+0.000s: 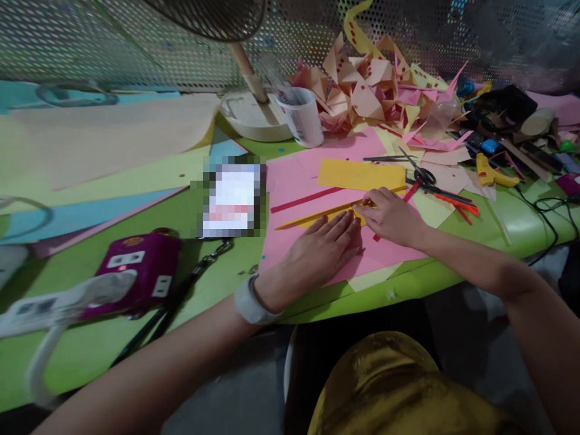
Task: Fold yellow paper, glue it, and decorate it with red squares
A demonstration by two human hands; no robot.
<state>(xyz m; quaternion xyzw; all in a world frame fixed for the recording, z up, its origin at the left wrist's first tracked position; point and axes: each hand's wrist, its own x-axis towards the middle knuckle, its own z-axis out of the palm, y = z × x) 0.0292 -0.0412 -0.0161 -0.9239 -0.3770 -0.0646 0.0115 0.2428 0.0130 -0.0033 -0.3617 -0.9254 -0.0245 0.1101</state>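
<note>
On a sheet of pink paper (pixel 290 181) lies a narrow, folded piece of yellow paper (pixel 299 222). My left hand (pixel 328 241) rests flat across its lower part with the fingers stretched out. Bent fingers of my right hand (pixel 385 214) pinch the fold near its right end, close to my left fingertips. Part of the folded paper is hidden under both hands. Just beyond it is a wider yellow paper rectangle (pixel 357 174). A dark red paper strip (pixel 306 200) sits to the left of that rectangle.
Scissors (pixel 423 175), tweezers (pixel 385 159), an orange-handled cutter (pixel 457 202) and a yellow glue gun (pixel 496 172) lie on the right. Folded paper pieces (pixel 362 90) pile up behind. A white cup (pixel 301 118), fan base (pixel 254 124), blurred-out phone (pixel 231 199) and purple power socket (pixel 136 266) stand leftward.
</note>
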